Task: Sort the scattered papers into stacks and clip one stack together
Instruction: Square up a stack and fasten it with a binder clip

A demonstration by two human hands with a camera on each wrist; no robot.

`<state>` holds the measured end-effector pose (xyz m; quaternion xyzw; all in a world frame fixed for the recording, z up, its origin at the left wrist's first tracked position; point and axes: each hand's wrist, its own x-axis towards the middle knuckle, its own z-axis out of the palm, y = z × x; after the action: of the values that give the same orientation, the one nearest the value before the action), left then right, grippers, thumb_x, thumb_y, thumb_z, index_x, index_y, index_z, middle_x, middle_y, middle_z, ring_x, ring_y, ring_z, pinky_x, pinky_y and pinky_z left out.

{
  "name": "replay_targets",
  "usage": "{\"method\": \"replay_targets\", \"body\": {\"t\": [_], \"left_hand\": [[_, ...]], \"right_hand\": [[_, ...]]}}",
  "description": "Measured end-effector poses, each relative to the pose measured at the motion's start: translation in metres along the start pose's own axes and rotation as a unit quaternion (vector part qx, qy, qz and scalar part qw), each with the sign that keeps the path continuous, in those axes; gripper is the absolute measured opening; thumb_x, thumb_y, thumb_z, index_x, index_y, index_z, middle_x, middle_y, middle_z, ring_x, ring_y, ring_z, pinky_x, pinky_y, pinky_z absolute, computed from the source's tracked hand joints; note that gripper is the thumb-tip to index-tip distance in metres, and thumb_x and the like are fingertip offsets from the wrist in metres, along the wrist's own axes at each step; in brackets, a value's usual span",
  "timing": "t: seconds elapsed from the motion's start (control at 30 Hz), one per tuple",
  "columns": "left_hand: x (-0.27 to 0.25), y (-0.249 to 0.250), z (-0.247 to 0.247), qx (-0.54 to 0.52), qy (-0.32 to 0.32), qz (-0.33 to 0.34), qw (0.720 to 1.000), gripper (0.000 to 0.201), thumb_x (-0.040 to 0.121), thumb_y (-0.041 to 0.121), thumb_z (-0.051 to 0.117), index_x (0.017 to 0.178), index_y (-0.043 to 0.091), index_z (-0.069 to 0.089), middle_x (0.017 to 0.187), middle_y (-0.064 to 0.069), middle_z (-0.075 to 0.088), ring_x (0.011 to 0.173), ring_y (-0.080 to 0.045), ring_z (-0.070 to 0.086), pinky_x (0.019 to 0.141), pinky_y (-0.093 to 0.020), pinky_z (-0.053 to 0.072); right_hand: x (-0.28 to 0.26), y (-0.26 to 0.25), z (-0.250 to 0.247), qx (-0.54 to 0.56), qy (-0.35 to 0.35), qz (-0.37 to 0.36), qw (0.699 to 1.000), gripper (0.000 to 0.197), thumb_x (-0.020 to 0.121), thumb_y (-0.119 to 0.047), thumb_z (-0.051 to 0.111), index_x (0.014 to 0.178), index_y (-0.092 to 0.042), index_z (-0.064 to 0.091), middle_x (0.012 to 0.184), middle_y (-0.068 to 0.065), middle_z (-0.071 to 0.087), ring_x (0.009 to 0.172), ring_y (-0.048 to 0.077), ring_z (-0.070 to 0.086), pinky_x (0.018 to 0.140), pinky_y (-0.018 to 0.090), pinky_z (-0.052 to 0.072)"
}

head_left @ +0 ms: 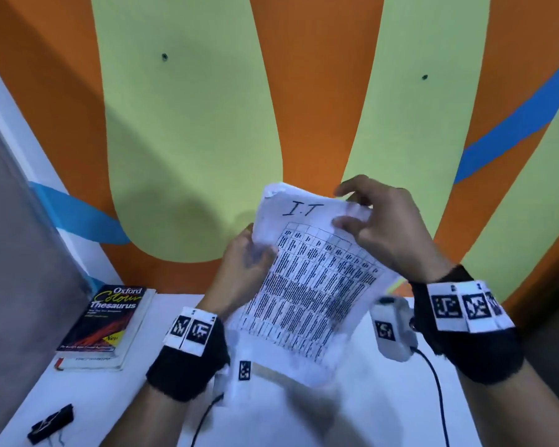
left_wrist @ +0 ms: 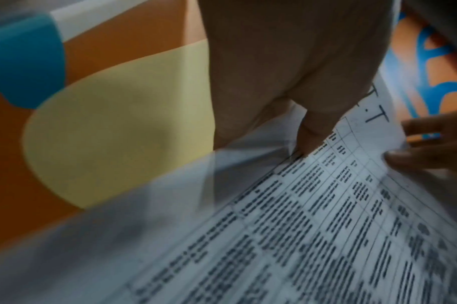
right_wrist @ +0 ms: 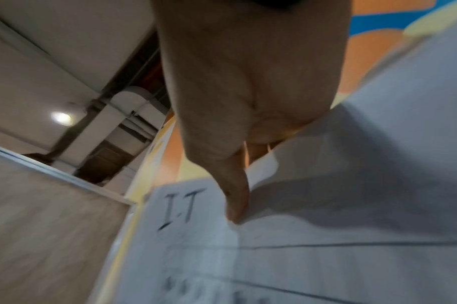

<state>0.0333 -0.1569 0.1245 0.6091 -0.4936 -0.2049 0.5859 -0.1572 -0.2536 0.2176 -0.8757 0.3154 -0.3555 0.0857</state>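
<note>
Both hands hold a stack of white papers (head_left: 310,285) upright above the table; the top sheet carries a printed table and a handwritten "I.T". My left hand (head_left: 242,266) grips the stack's left edge, thumb on the front (left_wrist: 310,131). My right hand (head_left: 368,217) pinches the top right corner, thumb on the sheet (right_wrist: 235,203). The papers (left_wrist: 326,226) fill the lower part of the left wrist view, and the "I.T" heading shows on the papers (right_wrist: 274,257) in the right wrist view. A black binder clip (head_left: 50,424) lies on the table at the front left.
A thesaurus book (head_left: 107,327) lies on the white table (head_left: 384,414) at the left. An orange, green and blue painted wall (head_left: 191,140) stands close behind the table. Cables run from both wrist cameras across the table's front.
</note>
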Motion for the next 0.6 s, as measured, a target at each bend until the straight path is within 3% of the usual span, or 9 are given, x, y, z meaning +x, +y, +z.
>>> {"method": "replay_targets", "body": {"t": [0.07,0.13,0.2,0.23,0.3,0.4,0.47,0.53,0.6], "left_hand": [[-0.005,-0.01,-0.005,-0.019,0.021,0.019,0.999,0.03,0.086,0.029,0.056,0.109,0.01,0.06,0.1,-0.019,0.069,0.083,-0.033,0.064,0.07,-0.045,0.051],[-0.01,-0.017,-0.009,-0.069,0.034,0.008,0.997,0.021,0.087,0.027,0.056,0.105,0.019,0.064,0.098,-0.011,0.069,0.082,-0.021,0.059,0.075,-0.039,0.047],[-0.013,-0.02,-0.009,-0.095,0.044,-0.006,0.994,0.014,0.089,0.024,0.056,0.098,0.024,0.067,0.094,-0.006,0.068,0.084,-0.019,0.058,0.076,-0.035,0.046],[-0.013,-0.02,-0.007,-0.086,0.055,0.0,0.995,0.014,0.09,0.023,0.056,0.1,0.02,0.065,0.092,-0.005,0.068,0.081,-0.018,0.058,0.072,-0.031,0.047],[-0.012,-0.017,-0.003,-0.054,0.09,0.017,0.994,0.017,0.092,0.015,0.055,0.109,0.014,0.058,0.086,-0.002,0.065,0.073,-0.016,0.058,0.059,-0.019,0.046],[-0.013,-0.008,0.0,-0.038,0.143,0.047,0.988,0.029,0.091,0.005,0.057,0.116,0.016,0.048,0.094,0.013,0.061,0.075,0.011,0.06,0.061,-0.002,0.043],[-0.014,-0.012,0.0,-0.052,0.155,0.054,0.985,0.038,0.088,0.004,0.062,0.119,0.018,0.045,0.102,0.013,0.061,0.083,0.016,0.059,0.068,-0.002,0.044],[-0.016,-0.025,0.002,-0.078,0.158,0.032,0.984,0.046,0.084,0.004,0.066,0.122,0.016,0.043,0.109,0.004,0.065,0.093,0.006,0.063,0.08,-0.012,0.05],[-0.021,-0.045,0.007,-0.091,0.144,-0.01,0.985,0.052,0.083,0.003,0.066,0.129,0.01,0.041,0.117,-0.003,0.065,0.105,-0.006,0.064,0.091,-0.024,0.052]], "right_hand": [[-0.007,0.023,0.0,0.036,0.081,0.074,0.993,0.08,0.062,-0.032,0.087,0.13,-0.03,0.045,0.104,-0.004,0.063,0.096,0.013,0.059,0.084,0.032,0.046],[-0.023,0.042,0.013,0.208,0.064,0.176,0.96,0.101,0.058,-0.032,0.089,0.14,-0.03,0.031,0.119,-0.003,0.056,0.103,0.011,0.057,0.091,0.032,0.047],[-0.044,0.05,0.041,0.373,-0.005,0.218,0.902,0.087,0.067,-0.022,0.084,0.139,-0.021,0.036,0.125,-0.001,0.059,0.106,0.01,0.063,0.093,0.04,0.052],[-0.052,0.049,0.053,0.397,-0.009,0.218,0.892,0.072,0.073,-0.011,0.079,0.135,-0.014,0.042,0.123,0.001,0.063,0.104,0.008,0.064,0.092,0.041,0.053],[-0.06,0.041,0.071,0.385,0.043,0.21,0.898,0.051,0.083,0.005,0.065,0.129,-0.007,0.048,0.115,0.001,0.066,0.096,-0.003,0.064,0.09,0.031,0.052],[-0.059,0.031,0.079,0.313,0.133,0.177,0.923,0.044,0.089,0.0,0.06,0.13,-0.004,0.043,0.09,-0.011,0.057,0.071,-0.013,0.055,0.066,0.005,0.042],[-0.063,0.028,0.084,0.304,0.156,0.162,0.926,0.046,0.089,-0.003,0.06,0.13,-0.011,0.041,0.09,-0.013,0.055,0.071,-0.011,0.052,0.063,0.007,0.04],[-0.072,0.027,0.091,0.328,0.131,0.17,0.92,0.048,0.089,-0.001,0.06,0.126,-0.02,0.038,0.1,-0.011,0.059,0.084,-0.013,0.058,0.075,0.009,0.047],[-0.081,0.03,0.103,0.326,0.093,0.197,0.92,0.048,0.089,0.0,0.058,0.125,-0.024,0.037,0.11,-0.006,0.062,0.098,-0.004,0.061,0.093,0.027,0.051]]}}
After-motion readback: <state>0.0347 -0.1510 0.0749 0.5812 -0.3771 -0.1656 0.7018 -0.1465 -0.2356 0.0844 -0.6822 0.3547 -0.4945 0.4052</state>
